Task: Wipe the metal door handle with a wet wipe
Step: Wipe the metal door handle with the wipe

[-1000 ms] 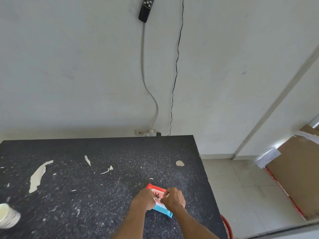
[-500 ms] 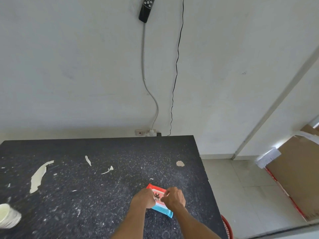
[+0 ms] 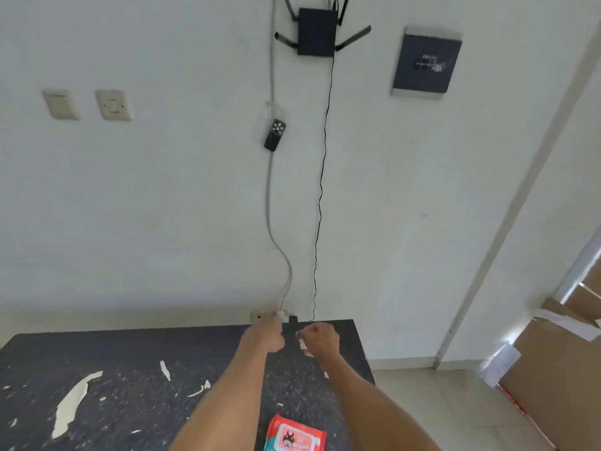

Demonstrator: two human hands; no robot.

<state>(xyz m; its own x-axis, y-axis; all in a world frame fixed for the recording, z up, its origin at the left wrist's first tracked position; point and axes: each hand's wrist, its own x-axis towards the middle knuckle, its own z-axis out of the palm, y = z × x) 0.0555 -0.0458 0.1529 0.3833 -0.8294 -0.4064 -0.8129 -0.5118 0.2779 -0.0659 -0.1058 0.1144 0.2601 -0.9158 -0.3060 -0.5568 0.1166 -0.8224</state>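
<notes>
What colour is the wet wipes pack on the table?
Red-orange with light blue edges, on the wet wipes pack, seen in the head view.

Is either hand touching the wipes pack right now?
No: both the left hand and right hand are raised well beyond the wipes pack, which lies alone on the table.

Two hands, left [image 3: 265, 336] and right [image 3: 320, 341], one wet wipe [image 3: 301, 346], one wipes pack [image 3: 295, 434], one router [image 3: 316, 31], one remote [image 3: 275, 135], two wall switches [image 3: 113, 105]
</notes>
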